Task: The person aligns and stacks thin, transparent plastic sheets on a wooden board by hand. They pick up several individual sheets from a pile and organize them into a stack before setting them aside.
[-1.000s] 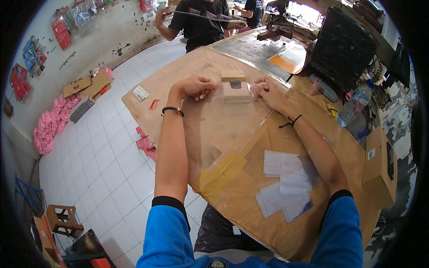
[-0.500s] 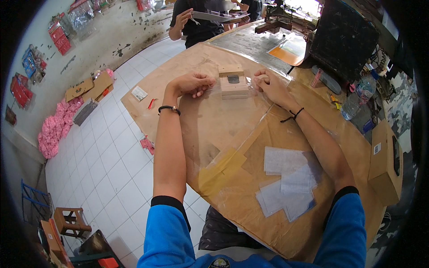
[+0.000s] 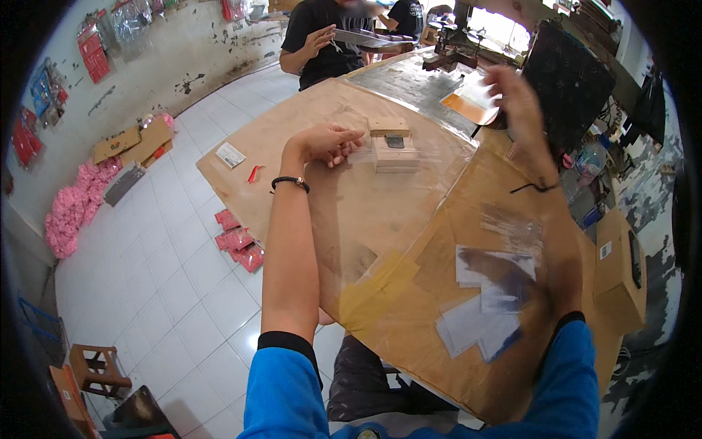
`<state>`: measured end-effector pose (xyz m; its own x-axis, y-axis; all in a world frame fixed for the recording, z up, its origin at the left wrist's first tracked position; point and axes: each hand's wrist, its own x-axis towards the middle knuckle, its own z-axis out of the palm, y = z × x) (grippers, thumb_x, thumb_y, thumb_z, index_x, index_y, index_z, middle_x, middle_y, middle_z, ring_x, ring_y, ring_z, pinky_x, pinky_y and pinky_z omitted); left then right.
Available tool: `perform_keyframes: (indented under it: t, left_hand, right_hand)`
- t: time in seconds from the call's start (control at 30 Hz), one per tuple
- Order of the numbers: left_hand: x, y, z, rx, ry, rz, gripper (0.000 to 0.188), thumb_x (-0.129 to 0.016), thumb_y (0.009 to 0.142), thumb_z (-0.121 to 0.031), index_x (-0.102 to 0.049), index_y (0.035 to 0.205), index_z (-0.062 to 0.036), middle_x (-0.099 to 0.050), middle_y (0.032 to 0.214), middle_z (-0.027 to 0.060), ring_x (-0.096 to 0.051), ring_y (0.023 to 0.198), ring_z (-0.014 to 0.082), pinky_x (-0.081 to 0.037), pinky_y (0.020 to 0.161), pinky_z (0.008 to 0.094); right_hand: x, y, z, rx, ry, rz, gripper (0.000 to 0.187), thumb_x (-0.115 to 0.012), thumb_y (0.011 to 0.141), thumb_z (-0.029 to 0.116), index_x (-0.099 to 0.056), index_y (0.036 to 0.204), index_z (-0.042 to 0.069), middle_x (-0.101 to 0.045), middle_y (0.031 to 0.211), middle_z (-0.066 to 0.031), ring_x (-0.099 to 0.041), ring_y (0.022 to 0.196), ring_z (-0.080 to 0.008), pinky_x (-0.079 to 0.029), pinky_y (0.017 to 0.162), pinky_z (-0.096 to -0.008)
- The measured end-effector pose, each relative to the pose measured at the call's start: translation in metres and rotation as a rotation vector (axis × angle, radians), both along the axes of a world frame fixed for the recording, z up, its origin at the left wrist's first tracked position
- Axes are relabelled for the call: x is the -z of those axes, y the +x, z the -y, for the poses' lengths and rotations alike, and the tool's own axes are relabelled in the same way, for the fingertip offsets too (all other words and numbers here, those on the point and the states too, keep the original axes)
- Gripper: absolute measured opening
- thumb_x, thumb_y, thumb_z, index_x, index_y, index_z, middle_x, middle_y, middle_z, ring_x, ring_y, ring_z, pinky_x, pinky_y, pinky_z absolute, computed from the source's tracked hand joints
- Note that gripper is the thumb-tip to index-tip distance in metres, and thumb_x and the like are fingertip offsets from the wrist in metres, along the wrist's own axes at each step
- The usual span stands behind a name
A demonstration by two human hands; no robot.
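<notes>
A pale wooden block fixture (image 3: 395, 157) with a small dark plate (image 3: 393, 141) on it stands toward the far side of the paper-covered table. Thin clear plastic film (image 3: 431, 155) shows faintly around it. Just left of the fixture, my left hand (image 3: 330, 145) has thumb and forefinger pinched together, seemingly on the film's edge; the film is hard to make out there. Raised at the right is my right hand (image 3: 518, 104), smeared by motion, so its fingers cannot be read. Below my right forearm lie several translucent plastic sheets (image 3: 468, 322).
A white label card (image 3: 231, 155) and a small red piece (image 3: 254, 174) lie at the table's left. Red packets (image 3: 240, 240) show beyond that edge. A cardboard box (image 3: 614, 267) stands at right, a bottle (image 3: 589, 164) behind it. Across the table, a person (image 3: 322, 44) holds a flat sheet.
My right hand has left the fixture's right side and swung up and right. My left hand stays pinched beside the fixture. The view has shifted slightly.
</notes>
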<state>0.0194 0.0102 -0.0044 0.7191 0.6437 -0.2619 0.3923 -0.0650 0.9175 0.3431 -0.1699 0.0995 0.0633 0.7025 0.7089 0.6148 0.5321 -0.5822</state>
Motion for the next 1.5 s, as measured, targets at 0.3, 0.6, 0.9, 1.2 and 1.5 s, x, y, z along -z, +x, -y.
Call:
perform_keyframes:
  t: [0.3, 0.6, 0.9, 1.2, 1.5]
  left_hand:
    - [0.013, 0.004, -0.015, -0.264, 0.307, 0.09, 0.04, -0.061, 0.099, -0.042, -0.065, 0.101, -0.0016, -0.058, 0.07, 0.0019, -0.055, 0.052, 0.0126, -0.044, 0.047, 0.0286]
    - [0.01, 0.022, -0.014, -0.746, 0.857, 0.408, 0.031, -0.061, 0.098, -0.031, -0.065, 0.105, -0.001, -0.065, 0.078, 0.0065, -0.057, 0.064, 0.0142, -0.046, 0.06, 0.0312]
    - [-0.053, 0.088, 0.085, -0.636, 0.836, 0.813, 0.017, -0.052, 0.106, -0.021, -0.057, 0.108, -0.0056, -0.054, 0.064, -0.0012, -0.045, 0.056, 0.0049, -0.032, 0.052, 0.0201]
    - [-0.058, 0.118, 0.261, 0.504, -0.209, 0.945, 0.026, -0.053, 0.103, -0.039, -0.046, 0.103, -0.014, -0.06, 0.079, 0.002, -0.054, 0.064, 0.0115, -0.046, 0.057, 0.0304]
    - [-0.03, 0.126, 0.252, 0.508, -0.292, 1.029, 0.025, -0.054, 0.102, -0.038, -0.049, 0.103, -0.0136, -0.059, 0.08, 0.0021, -0.053, 0.065, 0.0122, -0.045, 0.059, 0.0305]
  right_hand:
    - [0.027, 0.009, 0.147, 0.032, -0.456, 0.418, 0.045, -0.054, 0.102, 0.032, -0.052, 0.135, 0.001, -0.056, 0.13, -0.0133, -0.054, 0.123, -0.0247, -0.042, 0.104, -0.0363]
    - [0.099, 0.071, 0.229, 0.116, -0.557, 0.505, 0.056, -0.066, 0.09, 0.038, -0.057, 0.132, 0.001, -0.048, 0.146, -0.0228, -0.039, 0.14, -0.0406, -0.03, 0.116, -0.0497]
    - [0.102, 0.091, 0.225, 0.056, -0.549, 0.522, 0.05, -0.069, 0.089, 0.038, -0.061, 0.126, 0.005, -0.051, 0.143, -0.0199, -0.044, 0.136, -0.0387, -0.03, 0.117, -0.0514]
    - [0.11, 0.099, 0.223, 0.065, -0.561, 0.523, 0.046, -0.07, 0.089, 0.035, -0.061, 0.126, 0.008, -0.051, 0.144, -0.0165, -0.046, 0.134, -0.0376, -0.032, 0.115, -0.0531]
    - [0.105, 0.101, 0.222, 0.07, -0.628, 0.561, 0.049, -0.073, 0.087, 0.035, -0.059, 0.129, 0.012, -0.049, 0.147, -0.0144, -0.045, 0.136, -0.038, -0.031, 0.115, -0.057]
